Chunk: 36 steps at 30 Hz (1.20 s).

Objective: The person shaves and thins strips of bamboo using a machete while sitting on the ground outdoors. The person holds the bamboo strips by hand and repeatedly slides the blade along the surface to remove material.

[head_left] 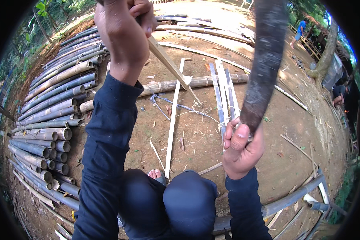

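My left hand (124, 32) is raised at the top of the view, fingers closed around a split bamboo strip (170, 66). The strip slants down and away to the right, with its lower end near the ground by some thin shavings (202, 109). In my right hand (244, 149) is a machete (264, 60), its broad dark blade rising up out of the top of the view. The fist hides its handle. Blade and strip are apart. Beyond my right hand, several split bamboo strips (221, 86) lean across a bamboo pole (200, 82) lying on the ground.
Stacked bamboo poles (52, 96) line the left side. A pale strip (173, 128) lies before my knees (190, 192). Blue cord (164, 98) rests near the pole. At lower right is a bamboo frame (292, 194). A person in blue (301, 28) is far right, by a tree (327, 52).
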Each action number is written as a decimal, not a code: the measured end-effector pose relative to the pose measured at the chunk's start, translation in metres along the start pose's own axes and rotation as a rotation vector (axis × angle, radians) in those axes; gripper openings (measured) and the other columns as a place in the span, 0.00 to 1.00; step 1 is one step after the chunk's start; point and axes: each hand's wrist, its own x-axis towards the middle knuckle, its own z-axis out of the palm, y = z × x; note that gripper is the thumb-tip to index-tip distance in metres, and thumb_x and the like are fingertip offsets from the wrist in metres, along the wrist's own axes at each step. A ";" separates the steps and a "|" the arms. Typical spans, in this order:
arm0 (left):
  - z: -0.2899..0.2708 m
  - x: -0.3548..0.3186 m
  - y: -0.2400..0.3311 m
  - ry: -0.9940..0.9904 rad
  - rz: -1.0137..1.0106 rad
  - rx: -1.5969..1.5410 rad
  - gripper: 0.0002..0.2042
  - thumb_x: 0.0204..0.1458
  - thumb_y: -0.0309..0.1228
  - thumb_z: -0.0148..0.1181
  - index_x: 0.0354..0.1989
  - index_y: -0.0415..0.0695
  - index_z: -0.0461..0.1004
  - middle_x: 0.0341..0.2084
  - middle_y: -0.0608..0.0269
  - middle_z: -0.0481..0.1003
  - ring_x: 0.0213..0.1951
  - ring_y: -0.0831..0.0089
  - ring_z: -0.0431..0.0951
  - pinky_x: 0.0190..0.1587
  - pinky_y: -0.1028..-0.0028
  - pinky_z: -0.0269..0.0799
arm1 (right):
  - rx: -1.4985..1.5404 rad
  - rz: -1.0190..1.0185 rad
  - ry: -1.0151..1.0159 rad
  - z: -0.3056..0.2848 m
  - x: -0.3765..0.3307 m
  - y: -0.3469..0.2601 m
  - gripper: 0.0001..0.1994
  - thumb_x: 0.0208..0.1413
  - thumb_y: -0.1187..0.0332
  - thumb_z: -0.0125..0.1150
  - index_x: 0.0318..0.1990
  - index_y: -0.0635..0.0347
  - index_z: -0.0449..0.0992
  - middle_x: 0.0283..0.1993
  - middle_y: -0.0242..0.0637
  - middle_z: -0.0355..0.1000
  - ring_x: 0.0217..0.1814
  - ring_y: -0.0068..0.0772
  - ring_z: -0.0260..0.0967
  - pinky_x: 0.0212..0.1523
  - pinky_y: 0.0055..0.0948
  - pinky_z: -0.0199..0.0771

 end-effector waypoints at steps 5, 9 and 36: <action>0.031 -0.007 0.006 -0.060 -0.022 -0.042 0.26 0.60 0.62 0.46 0.26 0.50 0.59 0.12 0.76 0.50 0.09 0.85 0.50 0.11 0.80 0.44 | -0.367 0.160 -0.237 0.012 -0.040 0.066 0.12 0.65 0.66 0.53 0.34 0.67 0.69 0.16 0.39 0.68 0.13 0.32 0.68 0.15 0.32 0.65; 0.035 -0.020 0.006 -0.114 0.001 0.050 0.27 0.60 0.63 0.43 0.26 0.49 0.59 0.12 0.75 0.51 0.10 0.85 0.50 0.11 0.80 0.45 | -0.407 0.259 -0.337 0.001 -0.019 0.057 0.13 0.65 0.65 0.53 0.33 0.68 0.70 0.12 0.42 0.66 0.10 0.36 0.66 0.14 0.35 0.60; 0.037 -0.022 0.007 -0.041 -0.129 0.002 0.29 0.57 0.64 0.46 0.19 0.51 0.58 0.09 0.73 0.52 0.08 0.84 0.52 0.10 0.79 0.45 | -0.525 0.267 -0.341 -0.008 -0.040 0.077 0.15 0.66 0.63 0.52 0.31 0.66 0.70 0.15 0.51 0.65 0.15 0.38 0.69 0.16 0.39 0.60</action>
